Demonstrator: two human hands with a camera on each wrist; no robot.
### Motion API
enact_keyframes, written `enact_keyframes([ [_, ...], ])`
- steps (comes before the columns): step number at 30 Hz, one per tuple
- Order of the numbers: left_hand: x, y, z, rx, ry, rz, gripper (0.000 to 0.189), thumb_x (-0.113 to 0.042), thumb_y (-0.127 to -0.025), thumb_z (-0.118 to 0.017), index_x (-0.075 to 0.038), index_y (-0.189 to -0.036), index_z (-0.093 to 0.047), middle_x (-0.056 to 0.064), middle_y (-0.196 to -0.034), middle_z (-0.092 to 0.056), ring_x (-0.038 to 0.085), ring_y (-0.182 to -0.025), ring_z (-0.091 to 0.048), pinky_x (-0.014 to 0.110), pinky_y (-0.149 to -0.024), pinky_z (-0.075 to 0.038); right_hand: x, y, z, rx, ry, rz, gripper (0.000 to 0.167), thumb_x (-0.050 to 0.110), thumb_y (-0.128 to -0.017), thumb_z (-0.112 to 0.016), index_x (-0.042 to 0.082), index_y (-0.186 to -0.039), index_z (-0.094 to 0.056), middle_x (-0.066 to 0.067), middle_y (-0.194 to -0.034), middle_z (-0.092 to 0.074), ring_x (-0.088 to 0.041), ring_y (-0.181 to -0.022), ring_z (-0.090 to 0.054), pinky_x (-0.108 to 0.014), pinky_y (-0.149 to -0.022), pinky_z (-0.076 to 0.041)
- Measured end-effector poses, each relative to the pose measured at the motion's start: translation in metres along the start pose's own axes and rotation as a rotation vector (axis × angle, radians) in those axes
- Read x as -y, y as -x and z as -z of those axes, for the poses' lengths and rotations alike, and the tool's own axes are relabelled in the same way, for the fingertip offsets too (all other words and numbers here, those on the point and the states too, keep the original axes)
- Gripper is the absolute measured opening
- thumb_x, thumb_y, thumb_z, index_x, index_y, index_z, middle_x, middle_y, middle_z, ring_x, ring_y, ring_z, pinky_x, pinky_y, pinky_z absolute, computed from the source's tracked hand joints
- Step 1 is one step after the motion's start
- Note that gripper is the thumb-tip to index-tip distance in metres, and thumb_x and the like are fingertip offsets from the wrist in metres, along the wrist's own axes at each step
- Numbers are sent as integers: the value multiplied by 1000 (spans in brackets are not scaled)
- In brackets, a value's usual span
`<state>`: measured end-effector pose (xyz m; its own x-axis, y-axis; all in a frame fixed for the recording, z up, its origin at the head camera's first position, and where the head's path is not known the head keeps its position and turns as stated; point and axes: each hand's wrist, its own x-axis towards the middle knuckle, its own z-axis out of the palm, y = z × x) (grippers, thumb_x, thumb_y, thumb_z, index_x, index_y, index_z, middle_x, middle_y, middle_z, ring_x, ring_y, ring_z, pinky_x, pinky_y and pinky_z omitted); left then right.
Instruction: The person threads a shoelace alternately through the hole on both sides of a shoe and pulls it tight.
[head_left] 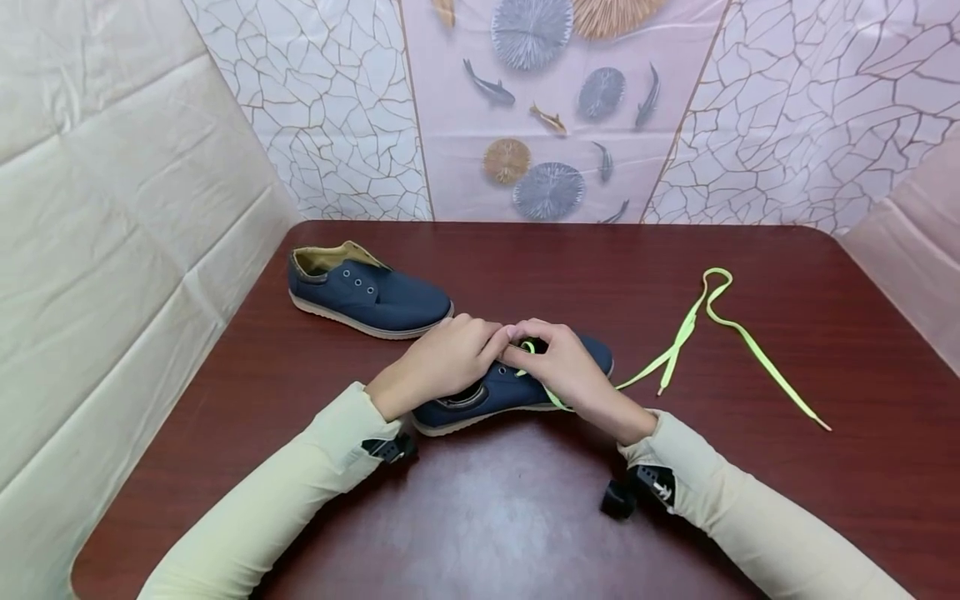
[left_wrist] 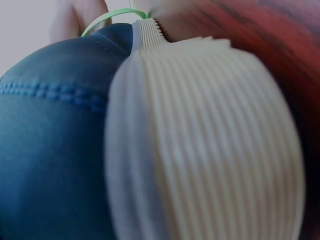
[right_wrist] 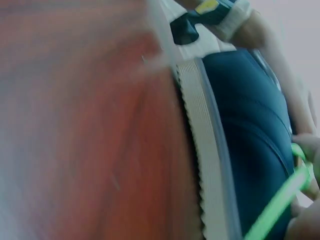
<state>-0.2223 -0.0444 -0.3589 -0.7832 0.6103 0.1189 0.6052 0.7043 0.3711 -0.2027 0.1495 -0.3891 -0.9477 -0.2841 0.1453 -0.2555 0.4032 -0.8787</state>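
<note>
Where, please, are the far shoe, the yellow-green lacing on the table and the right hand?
Far shoe (head_left: 397,302), head view: blue upper near the toe.
Yellow-green lacing (head_left: 683,333), head view: a flat strand.
Right hand (head_left: 567,369), head view: back of hand.

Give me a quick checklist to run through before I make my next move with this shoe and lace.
1. Near shoe upright, sole on the table: ok.
2. Left hand and right hand together over the near shoe: ok, their fingertips meet above it.
3. Lime lace firmly pinched: cannot tell, fingers hide the contact.
4. Lime strands right of the near shoe uncrossed: not ok, they overlap.
5. Far shoe laced: not ok, its visible eyelets are bare.
</note>
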Motion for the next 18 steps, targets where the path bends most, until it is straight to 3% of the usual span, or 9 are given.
enact_keyframes([
  [6, 2, 0, 1, 6, 0, 13, 48, -34, -116, -38, -18, -92, -75, -6, -64, -53, 13, -63, -56, 34, -68, -48, -2, -6, 10, 104, -39, -17, 19, 21, -97, -78, 10, -112, -78, -3, -117, -73, -16, -115, -62, -37, -104, -45],
  [9, 3, -1, 0, 14, -2, 2, 51, -36, -116, -37, -19, -87, -74, -6, -61, -47, 14, -58, -49, 34, -65, -43, -1, -9, 24, 197, 9, -19, 20, 21, -100, -73, 10, -116, -76, -4, -113, -72, -18, -92, -64, -31, -85, -51],
  [11, 3, -2, 0, 16, 4, -6, 50, -37, -116, -38, -19, -89, -76, -7, -61, -49, 11, -58, -50, 33, -66, -44, 1, -11, 38, 271, 72, -9, 21, 22, -103, -70, 10, -119, -75, -5, -110, -71, -19, -80, -61, -30, -73, -50],
  [13, 3, -3, 0, 23, 8, -1, 52, -40, -116, -38, -19, -89, -77, -7, -62, -52, 10, -60, -53, 34, -69, -46, 4, -12, 52, 332, 167, 23, 22, 23, -105, -68, 10, -121, -74, -5, -111, -71, -20, -77, -60, -32, -69, -51],
  [18, 5, -1, 1, 25, 41, 47, 48, -42, -115, -42, -16, -108, -83, -4, -67, -65, 11, -73, -67, 38, -85, -53, 16, -13, 82, 417, 492, 87, 23, 21, -103, -69, 7, -121, -73, -4, -111, -72, -21, -101, -66, -44, -89, -53],
])
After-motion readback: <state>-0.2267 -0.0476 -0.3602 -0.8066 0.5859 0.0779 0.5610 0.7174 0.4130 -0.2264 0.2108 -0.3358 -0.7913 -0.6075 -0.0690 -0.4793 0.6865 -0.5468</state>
